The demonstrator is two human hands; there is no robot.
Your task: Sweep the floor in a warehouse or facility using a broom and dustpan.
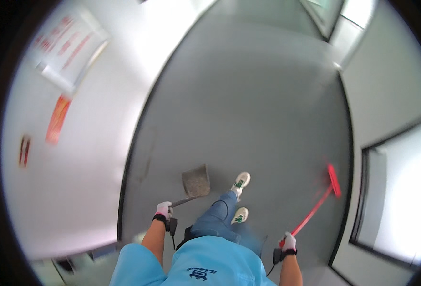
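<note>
My left hand [164, 209], in a white glove, is closed around the handle of a grey dustpan [196, 181]. The pan hangs out ahead of that hand, to the left of my feet; whether it touches the floor I cannot tell. On the right, my gloved right hand [288, 241] grips the red handle of a broom [312, 213]. Its red head [334, 181] is off to the right, close to the wall's foot, and blurred at its edges. Black straps with small dark boxes and cables sit on both wrists.
A grey corridor floor [248, 95] runs ahead between two white walls with dark skirting. Signs, among them an orange-red strip [58, 119], hang on the left wall. At right is a dark-framed window [396, 190]. My white shoes [241, 180] are in mid-corridor.
</note>
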